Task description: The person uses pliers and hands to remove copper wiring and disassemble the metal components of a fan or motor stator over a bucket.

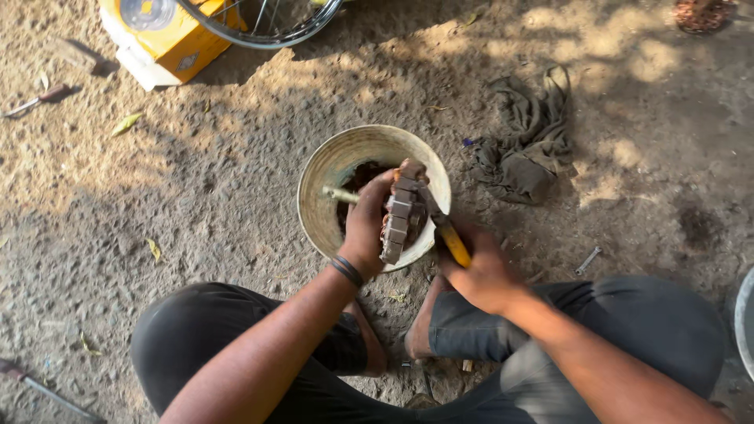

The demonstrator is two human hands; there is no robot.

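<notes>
Sandy ground carries a bowl [314,196]; above it, left hand [367,224] grips a toothed metal part [399,212], right hand [481,271] clasps a yellow-handled tool [449,239]; yellow box [169,39] at far-left edge.

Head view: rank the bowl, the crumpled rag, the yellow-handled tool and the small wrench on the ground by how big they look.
1. Bowl, largest.
2. Crumpled rag, slightly smaller; close enough to the bowl that the order is unsure.
3. Yellow-handled tool, partly hidden in the right hand.
4. Small wrench, smallest.
</notes>
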